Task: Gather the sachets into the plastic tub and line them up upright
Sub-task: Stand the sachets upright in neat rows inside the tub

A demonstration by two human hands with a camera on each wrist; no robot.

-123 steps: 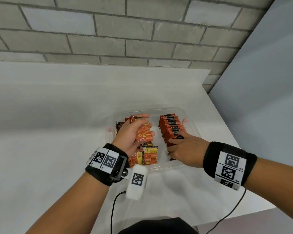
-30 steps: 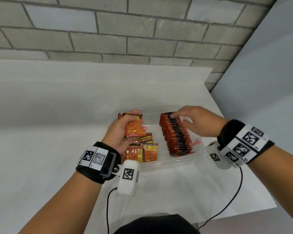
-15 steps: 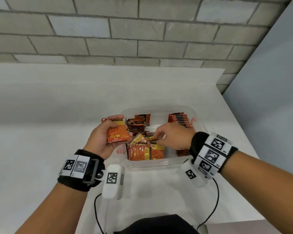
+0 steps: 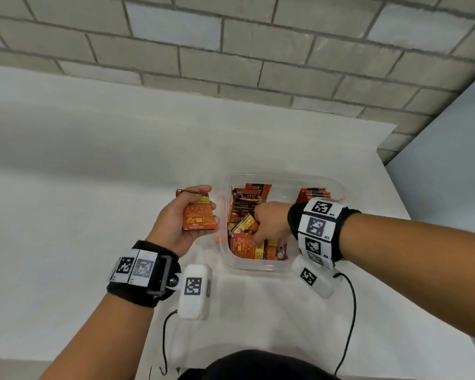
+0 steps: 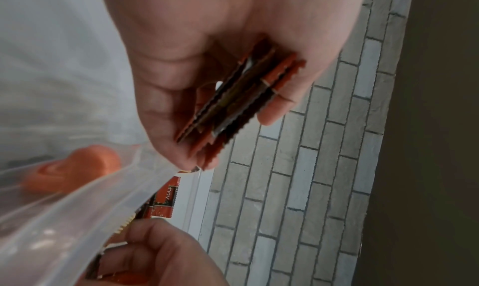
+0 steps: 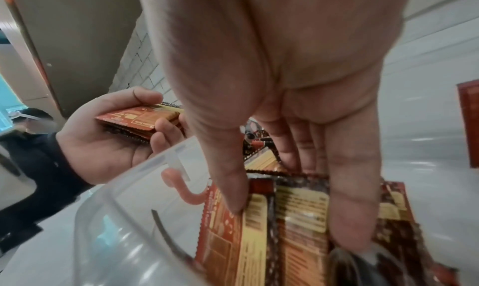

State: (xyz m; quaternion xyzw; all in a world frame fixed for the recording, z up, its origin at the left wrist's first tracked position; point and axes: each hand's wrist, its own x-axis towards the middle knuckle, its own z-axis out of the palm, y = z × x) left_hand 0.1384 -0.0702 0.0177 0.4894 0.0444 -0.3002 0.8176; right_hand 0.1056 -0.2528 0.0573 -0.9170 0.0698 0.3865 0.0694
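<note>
You are mid-pick: your right hand (image 4: 269, 223) is down in the clear plastic tub (image 4: 254, 266), reaching into the loose sachets (image 4: 246, 212) heaped along its 9 o'clock side, while your left hand (image 4: 180, 224) waits just outside the tub wall at 9 o'clock with a small stack of sachets (image 4: 199, 218) held flat, thumb curled over the top and fingers underneath. In the right-wrist view your thumb (image 6: 228, 190) and fingers (image 6: 350, 212) are spread fairly wide, pressing on the sachets lying flat near the tub's 6 o'clock wall; no pinch has closed on any of them yet. To do this well, settle on one top sachet, slide a fingertip under its crimped edge and lift it clear without dragging its neighbours. Then pass it to the stack, faces matched and edges square, so the bundle can go in on edge as one. The upright row (image 4: 311, 194) stands at about 2 o'clock in the tub, partly hidden behind your right wrist; keep your forearm from brushing it, since those thin packets would likely topple. The left-wrist view shows the stack's serrated edges (image 5: 233, 104) slightly fanned, so snug them before adding more.
</note>
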